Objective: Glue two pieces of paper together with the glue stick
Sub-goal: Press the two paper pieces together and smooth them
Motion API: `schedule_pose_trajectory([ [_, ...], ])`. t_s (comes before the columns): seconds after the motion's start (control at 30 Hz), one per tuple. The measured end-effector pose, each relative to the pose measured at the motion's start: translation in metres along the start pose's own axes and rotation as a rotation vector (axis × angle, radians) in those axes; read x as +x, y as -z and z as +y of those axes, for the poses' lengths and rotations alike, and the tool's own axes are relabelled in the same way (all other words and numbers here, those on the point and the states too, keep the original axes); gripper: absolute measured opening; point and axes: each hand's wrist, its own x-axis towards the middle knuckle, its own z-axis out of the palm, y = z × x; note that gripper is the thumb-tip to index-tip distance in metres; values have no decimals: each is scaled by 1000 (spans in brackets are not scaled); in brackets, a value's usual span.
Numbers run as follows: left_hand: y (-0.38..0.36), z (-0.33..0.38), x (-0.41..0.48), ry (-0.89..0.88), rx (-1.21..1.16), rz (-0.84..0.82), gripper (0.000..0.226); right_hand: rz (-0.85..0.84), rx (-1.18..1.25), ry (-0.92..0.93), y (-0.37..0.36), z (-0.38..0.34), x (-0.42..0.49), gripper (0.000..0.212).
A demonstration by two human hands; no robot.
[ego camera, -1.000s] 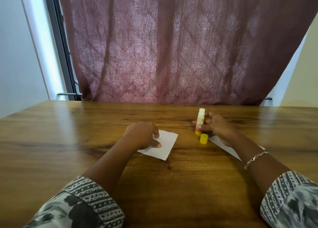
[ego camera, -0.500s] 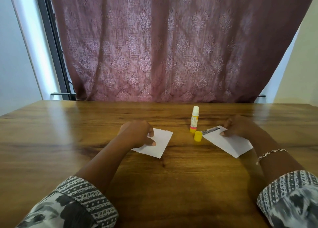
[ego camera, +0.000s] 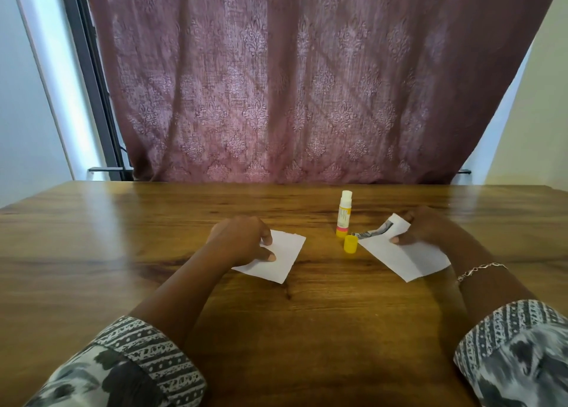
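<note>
Yellow-based glue stick (ego camera: 344, 214) stands upright, uncapped; left hand (ego camera: 239, 240) presses left paper (ego camera: 284, 260), right hand (ego camera: 427, 227) apparently pinches right paper (ego camera: 399, 259).

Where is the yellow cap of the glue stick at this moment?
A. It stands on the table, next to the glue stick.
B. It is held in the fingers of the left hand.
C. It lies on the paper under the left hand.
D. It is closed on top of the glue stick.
A: the yellow cap stands alone on the table, close to the foot of the upright, uncapped glue stick.
</note>
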Motion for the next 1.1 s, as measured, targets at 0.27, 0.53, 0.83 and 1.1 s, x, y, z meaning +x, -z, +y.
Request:
schedule_pose_trajectory([
  [0.27,0,2,0,25,-17,11,38,619,-44,-96,18,-6,-5,22],
  [0.53,4,5,-3,19,-332,252,24,1142,34,519,16,-51,-24,10],
  [0.83,21,5,-16,44,-1526,155,65,1151,-200,1114,-25,-109,-51,20],
  [1.1,21,-5,-14,137,-1644,239,6,861,-441,1210,-41,-121,-59,19],
])
